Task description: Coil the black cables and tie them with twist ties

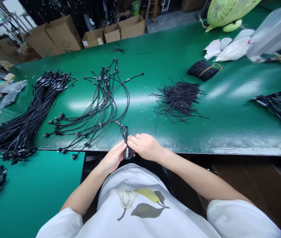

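Holding a looped black cable (124, 134) just over the green tabletop's (229, 132) front edge, left hand (114, 157) and right hand (144, 147) both had a narrow grip on it; more black cables (98, 102) lay fanned out beyond.

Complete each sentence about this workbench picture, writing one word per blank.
The left hand and the right hand hold one black cable, bent into a ____. The loose pile of short black strands lies on a ____ bench. The tied bundle of black strands is bound with ____ cord.

Missing words: loop; green; yellow.
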### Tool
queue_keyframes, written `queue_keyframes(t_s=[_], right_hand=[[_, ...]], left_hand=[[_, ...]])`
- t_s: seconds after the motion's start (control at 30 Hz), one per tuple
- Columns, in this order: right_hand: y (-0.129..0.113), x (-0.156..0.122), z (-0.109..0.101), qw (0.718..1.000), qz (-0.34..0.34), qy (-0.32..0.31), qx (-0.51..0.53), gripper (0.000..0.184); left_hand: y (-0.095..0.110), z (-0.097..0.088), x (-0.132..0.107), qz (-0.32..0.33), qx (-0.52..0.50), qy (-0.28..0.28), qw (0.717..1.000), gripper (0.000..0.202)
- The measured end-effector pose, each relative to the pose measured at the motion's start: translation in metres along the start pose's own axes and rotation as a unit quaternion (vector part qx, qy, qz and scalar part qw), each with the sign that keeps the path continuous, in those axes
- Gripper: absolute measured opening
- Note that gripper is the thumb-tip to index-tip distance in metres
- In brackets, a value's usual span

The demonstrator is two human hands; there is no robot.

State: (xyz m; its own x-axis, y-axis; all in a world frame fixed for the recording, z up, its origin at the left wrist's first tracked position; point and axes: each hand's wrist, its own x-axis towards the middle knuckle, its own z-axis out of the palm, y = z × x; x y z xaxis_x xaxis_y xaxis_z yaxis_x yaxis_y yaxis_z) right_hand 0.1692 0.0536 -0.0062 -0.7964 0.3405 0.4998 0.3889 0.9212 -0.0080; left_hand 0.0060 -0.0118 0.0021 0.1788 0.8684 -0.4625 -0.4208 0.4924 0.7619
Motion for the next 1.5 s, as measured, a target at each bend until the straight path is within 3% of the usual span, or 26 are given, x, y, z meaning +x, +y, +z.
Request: queue_keyframes(t_s=[0.07,0.13,0.17,0.23,0.3,0.37,0.43,0.5,0.57,0.63,0.7,0.77,0.83,0.9,0.93,1.0,1.07,1.1,1.17,1.23,1.3,1.37,1.43,1.5], right_hand=[[-0.001,-0.003,0.003,0.996,0.048,-0.036,0.059,0.021],[0.000,-0.005,0.004,0.968,0.135,-0.073,0.199,0.023],[0.000,-0.006,0.004,0.934,0.181,-0.090,0.295,0.025],[0.004,-0.009,0.004,0.831,0.259,-0.113,0.479,0.031],[0.009,-0.014,0.004,0.736,0.314,-0.124,0.587,0.038],[0.013,-0.017,0.004,0.700,0.367,-0.066,0.609,0.038],[0.016,-0.018,0.003,0.691,0.372,0.034,0.618,0.048],[0.014,-0.015,0.002,0.667,0.340,0.099,0.656,0.065],[0.008,-0.008,-0.001,0.631,0.311,0.110,0.702,0.057],[0.002,-0.002,-0.004,0.619,0.313,0.132,0.709,0.043],[-0.001,0.001,-0.008,0.655,0.320,0.168,0.663,0.036],[0.001,0.000,-0.013,0.743,0.310,0.188,0.563,0.034],[0.010,-0.006,-0.017,0.843,0.274,0.166,0.433,0.035],[0.020,-0.014,-0.022,0.918,0.225,0.111,0.307,0.033],[0.024,-0.018,-0.023,0.943,0.204,0.078,0.252,0.031],[0.026,-0.027,-0.023,0.973,0.163,0.006,0.163,0.025],[0.021,-0.035,-0.019,0.979,0.151,-0.082,0.110,0.026],[0.016,-0.038,-0.015,0.974,0.154,-0.130,0.106,0.026],[0.008,-0.045,-0.007,0.958,0.167,-0.197,0.125,0.029],[0.003,-0.052,-0.001,0.949,0.169,-0.219,0.153,0.036],[0.003,-0.063,0.001,0.949,0.167,-0.213,0.163,0.038],[0.010,-0.081,-0.004,0.949,0.194,-0.196,0.152,0.032],[0.027,-0.109,-0.014,0.945,0.273,-0.149,0.103,0.022],[0.058,-0.147,-0.029,0.921,0.385,-0.061,-0.002,0.017]], left_hand=[[-0.003,0.000,0.002,0.023,0.080,0.013,0.996,0.044],[-0.004,-0.001,0.002,0.060,0.172,0.001,0.983,0.048],[-0.004,-0.002,0.001,0.078,0.222,-0.011,0.972,0.048],[-0.002,-0.004,-0.002,0.105,0.313,-0.028,0.943,0.049],[0.001,-0.006,-0.004,0.117,0.374,-0.021,0.920,0.050],[0.002,-0.007,-0.004,0.122,0.391,-0.002,0.912,0.048],[0.001,-0.005,-0.003,0.103,0.354,-0.016,0.929,0.043],[-0.002,0.000,-0.001,0.058,0.260,-0.073,0.961,0.041],[-0.007,0.008,-0.002,0.005,0.139,-0.139,0.980,0.042],[-0.009,0.017,-0.005,-0.047,0.045,-0.189,0.980,0.045],[-0.010,0.023,-0.008,-0.098,-0.002,-0.216,0.972,0.047],[-0.010,0.024,-0.009,-0.123,-0.001,-0.211,0.970,0.046],[-0.010,0.020,-0.005,-0.091,0.071,-0.175,0.978,0.044],[-0.010,0.011,0.004,-0.002,0.245,-0.111,0.963,0.040],[-0.009,0.006,0.010,0.051,0.358,-0.072,0.930,0.037],[-0.007,-0.003,0.020,0.143,0.569,-0.017,0.810,0.030],[-0.005,-0.007,0.028,0.207,0.701,-0.027,0.681,0.027],[-0.004,-0.008,0.031,0.234,0.738,-0.050,0.631,0.028],[-0.004,-0.006,0.034,0.278,0.778,-0.097,0.554,0.031],[-0.004,-0.001,0.036,0.310,0.791,-0.132,0.511,0.035],[-0.002,0.005,0.038,0.330,0.779,-0.165,0.506,0.036],[0.001,0.010,0.041,0.343,0.757,-0.177,0.527,0.035],[0.006,0.011,0.043,0.353,0.743,-0.140,0.551,0.042],[0.007,0.003,0.046,0.355,0.737,-0.077,0.571,0.050]])
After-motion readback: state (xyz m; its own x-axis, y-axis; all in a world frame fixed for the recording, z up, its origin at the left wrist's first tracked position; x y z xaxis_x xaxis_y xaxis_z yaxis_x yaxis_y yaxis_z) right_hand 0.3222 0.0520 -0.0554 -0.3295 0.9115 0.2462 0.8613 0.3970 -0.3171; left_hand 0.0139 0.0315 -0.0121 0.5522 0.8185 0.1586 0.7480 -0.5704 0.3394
